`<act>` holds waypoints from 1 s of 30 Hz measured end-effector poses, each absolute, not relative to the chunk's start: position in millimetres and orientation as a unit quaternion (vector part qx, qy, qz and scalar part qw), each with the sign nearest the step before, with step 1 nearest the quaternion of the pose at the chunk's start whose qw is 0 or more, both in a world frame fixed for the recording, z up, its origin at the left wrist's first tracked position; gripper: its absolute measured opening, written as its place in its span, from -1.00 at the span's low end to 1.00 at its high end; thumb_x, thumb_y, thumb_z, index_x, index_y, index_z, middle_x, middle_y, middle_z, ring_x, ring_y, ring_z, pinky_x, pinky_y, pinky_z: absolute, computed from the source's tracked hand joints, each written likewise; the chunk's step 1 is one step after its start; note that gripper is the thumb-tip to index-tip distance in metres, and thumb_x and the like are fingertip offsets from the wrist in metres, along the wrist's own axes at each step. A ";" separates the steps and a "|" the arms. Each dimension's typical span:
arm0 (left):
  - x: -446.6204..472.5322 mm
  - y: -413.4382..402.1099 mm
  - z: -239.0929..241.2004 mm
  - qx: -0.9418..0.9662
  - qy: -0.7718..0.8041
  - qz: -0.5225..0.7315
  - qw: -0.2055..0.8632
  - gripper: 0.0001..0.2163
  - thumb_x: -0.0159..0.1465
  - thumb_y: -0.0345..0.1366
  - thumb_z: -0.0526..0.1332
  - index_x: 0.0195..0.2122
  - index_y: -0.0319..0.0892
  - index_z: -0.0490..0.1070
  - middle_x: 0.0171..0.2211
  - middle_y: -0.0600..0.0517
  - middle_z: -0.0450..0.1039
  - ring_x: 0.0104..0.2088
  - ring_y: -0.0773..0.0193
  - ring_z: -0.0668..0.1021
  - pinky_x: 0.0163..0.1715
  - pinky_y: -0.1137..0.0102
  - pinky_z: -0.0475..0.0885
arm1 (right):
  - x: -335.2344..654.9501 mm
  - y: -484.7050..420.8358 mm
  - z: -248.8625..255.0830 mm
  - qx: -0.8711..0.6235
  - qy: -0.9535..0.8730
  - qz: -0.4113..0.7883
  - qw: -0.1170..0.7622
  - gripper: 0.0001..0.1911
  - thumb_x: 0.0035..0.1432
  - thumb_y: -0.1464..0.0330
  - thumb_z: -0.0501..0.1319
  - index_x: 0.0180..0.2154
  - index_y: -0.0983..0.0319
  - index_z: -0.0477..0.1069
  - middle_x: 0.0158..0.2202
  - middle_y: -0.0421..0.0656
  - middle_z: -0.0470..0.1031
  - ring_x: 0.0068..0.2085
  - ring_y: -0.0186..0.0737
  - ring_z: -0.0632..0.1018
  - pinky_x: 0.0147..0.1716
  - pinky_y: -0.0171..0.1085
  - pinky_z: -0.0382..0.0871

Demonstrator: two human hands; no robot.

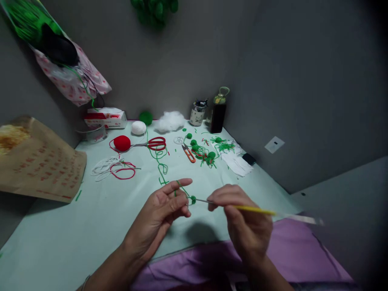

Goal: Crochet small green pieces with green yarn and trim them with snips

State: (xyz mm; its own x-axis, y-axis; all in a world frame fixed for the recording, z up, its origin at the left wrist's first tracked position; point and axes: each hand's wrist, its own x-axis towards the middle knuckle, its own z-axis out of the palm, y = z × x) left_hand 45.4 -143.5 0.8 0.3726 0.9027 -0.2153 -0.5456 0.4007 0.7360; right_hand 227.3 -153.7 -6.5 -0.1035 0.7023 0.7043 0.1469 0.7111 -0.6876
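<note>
My left hand (160, 212) pinches a small green crochet piece (192, 199) between thumb and fingers, with green yarn (162, 165) looped over its raised forefinger. My right hand (242, 220) is closed on a yellow-handled crochet hook (253, 209), whose metal tip is in the green piece. The yarn runs back across the pale table (91, 210) toward a green yarn ball (146, 117).
Red scissors (154, 143), a red yarn ball (122, 143), a white ball (138, 127), orange snips (189, 153), several green crochet bits (203, 151), white stuffing (170, 120), a dark bottle (218, 113), a cup (197, 113), a tissue box (106, 118). Purple cloth (281, 250) covers my lap.
</note>
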 end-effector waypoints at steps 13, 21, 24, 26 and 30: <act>46.3 -146.4 2.2 0.270 0.276 0.448 0.806 -0.63 0.21 -0.41 0.41 0.06 -0.20 0.56 -0.45 0.16 0.33 -0.65 0.64 0.14 -0.65 0.65 0.16 | 224.8 -153.6 -11.5 -0.316 -0.692 0.217 0.611 -0.72 0.35 0.50 0.14 -0.04 0.13 0.55 -0.23 -0.12 0.56 -0.22 -0.22 0.53 -0.26 -0.22 0.46; 48.5 -145.0 5.9 0.312 0.273 0.460 0.786 -0.65 0.15 -0.37 0.46 -0.02 -0.08 0.61 -0.41 0.13 0.37 -0.64 0.62 0.21 -0.65 0.64 0.17 | 219.8 -145.9 -5.6 -0.280 -0.612 0.436 0.598 -0.83 0.36 0.34 0.21 -0.17 0.14 0.60 -0.25 -0.14 0.55 -0.18 -0.23 0.54 -0.19 -0.24 0.45; 50.7 -145.2 7.0 0.311 0.287 0.456 0.783 -0.66 0.15 -0.34 0.46 -0.02 -0.07 0.61 -0.43 0.14 0.38 -0.65 0.62 0.20 -0.65 0.64 0.17 | 218.6 -146.3 -6.4 -0.269 -0.605 0.447 0.601 -0.82 0.37 0.36 0.19 -0.14 0.13 0.59 -0.21 -0.14 0.58 -0.22 -0.25 0.56 -0.22 -0.25 0.47; 50.1 -144.4 7.9 0.309 0.296 0.462 0.777 -0.69 0.16 -0.32 0.46 -0.04 -0.09 0.61 -0.46 0.16 0.36 -0.65 0.63 0.17 -0.65 0.64 0.16 | 220.4 -146.5 -5.8 -0.259 -0.581 0.479 0.605 -0.80 0.41 0.35 0.13 -0.15 0.12 0.55 -0.22 -0.16 0.58 -0.32 -0.31 0.55 -0.31 -0.28 0.49; 48.4 -144.7 8.1 0.311 0.309 0.483 0.758 -0.70 0.17 -0.31 0.46 -0.06 -0.12 0.61 -0.47 0.17 0.34 -0.65 0.63 0.18 -0.65 0.63 0.15 | 225.2 -150.9 -2.1 -0.300 -0.654 0.376 0.584 -0.75 0.44 0.41 0.04 -0.09 0.12 0.49 -0.21 -0.14 0.60 -0.29 -0.26 0.60 -0.30 -0.23 0.55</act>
State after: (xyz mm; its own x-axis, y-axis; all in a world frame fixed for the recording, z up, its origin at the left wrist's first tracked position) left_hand 48.4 -144.7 8.1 0.3434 0.9239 -0.1687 -0.5399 0.3412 0.7695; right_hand 225.2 -150.9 -2.1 -0.1378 0.8314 0.5383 -0.0455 0.5376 -0.8420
